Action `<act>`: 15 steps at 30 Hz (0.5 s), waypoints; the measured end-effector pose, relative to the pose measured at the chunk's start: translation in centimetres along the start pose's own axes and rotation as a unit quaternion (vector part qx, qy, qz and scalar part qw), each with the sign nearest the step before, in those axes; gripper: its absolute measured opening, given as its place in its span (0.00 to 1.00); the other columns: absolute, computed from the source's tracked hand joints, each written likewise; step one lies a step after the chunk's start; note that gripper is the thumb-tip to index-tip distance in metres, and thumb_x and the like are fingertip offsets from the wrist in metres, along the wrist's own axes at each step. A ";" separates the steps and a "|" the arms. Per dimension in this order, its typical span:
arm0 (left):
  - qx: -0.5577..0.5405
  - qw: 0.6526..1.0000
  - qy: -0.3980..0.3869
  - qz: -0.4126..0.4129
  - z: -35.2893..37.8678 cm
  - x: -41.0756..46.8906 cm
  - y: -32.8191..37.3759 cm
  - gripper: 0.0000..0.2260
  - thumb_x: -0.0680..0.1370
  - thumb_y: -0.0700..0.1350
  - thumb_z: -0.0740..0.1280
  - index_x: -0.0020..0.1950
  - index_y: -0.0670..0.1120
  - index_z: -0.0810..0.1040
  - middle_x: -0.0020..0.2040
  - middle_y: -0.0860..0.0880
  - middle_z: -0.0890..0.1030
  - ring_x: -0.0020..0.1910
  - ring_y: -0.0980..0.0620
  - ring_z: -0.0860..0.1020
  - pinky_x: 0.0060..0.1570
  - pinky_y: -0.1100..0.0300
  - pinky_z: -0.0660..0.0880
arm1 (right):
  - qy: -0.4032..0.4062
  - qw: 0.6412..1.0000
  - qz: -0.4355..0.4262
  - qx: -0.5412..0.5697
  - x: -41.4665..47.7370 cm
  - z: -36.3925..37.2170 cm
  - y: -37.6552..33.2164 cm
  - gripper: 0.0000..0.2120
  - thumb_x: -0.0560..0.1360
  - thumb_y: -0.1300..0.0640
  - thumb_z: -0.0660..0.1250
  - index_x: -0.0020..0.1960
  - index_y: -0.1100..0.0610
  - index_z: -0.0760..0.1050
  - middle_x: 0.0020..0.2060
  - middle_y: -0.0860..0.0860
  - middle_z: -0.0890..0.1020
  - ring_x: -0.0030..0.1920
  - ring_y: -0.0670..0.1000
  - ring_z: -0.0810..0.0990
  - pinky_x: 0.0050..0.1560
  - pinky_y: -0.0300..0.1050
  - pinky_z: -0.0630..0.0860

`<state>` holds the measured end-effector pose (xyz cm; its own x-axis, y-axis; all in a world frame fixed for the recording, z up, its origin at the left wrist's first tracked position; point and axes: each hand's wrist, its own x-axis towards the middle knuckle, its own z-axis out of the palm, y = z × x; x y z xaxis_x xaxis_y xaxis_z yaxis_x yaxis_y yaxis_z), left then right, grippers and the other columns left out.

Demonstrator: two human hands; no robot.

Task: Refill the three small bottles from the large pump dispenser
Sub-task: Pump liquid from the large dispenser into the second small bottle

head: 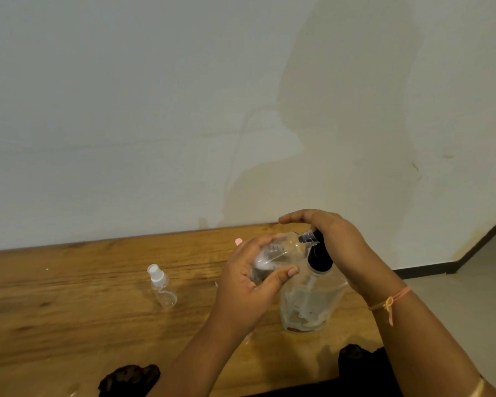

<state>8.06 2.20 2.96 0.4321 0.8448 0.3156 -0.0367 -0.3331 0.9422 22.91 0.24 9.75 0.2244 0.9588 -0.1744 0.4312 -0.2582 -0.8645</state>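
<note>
Two hands busy in the head view: left hand (pixel 249 285) grips an uncapped small bottle (pixel 281 253), tilted with its neck at the black pump head (pixel 320 256) of the large pump dispenser (pixel 307 302), while the right hand (pixel 335 239) is draped over that head, fingers arched, gripping nothing. Capped bottle (pixel 162 285) sits on the table (pixel 69 296) at the dispenser's 9 o'clock, well apart

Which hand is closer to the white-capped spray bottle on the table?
Left. The left hand, gripping a clear bottle, is just right of the spray bottle; the right hand is farther right, on the pump dispenser.
</note>
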 end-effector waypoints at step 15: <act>0.050 0.999 -0.002 0.005 0.2 0.0 0.2 0.18 0.67 0.54 0.75 0.55 0.62 0.78 0.52 0.61 0.79 0.56 0.68 0.74 0.54 0.70 0.72 | 0.029 0.998 0.044 0.017 0.1 0.3 0.2 0.16 0.79 0.61 0.54 0.49 0.48 0.78 0.38 0.45 0.75 0.44 0.48 0.73 0.51 0.42 0.69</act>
<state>8.25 2.00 3.08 0.4359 0.8394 0.3247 0.0484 -0.3821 0.9229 22.81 0.31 9.40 0.3104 0.9237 -0.2245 0.3773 -0.3364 -0.8628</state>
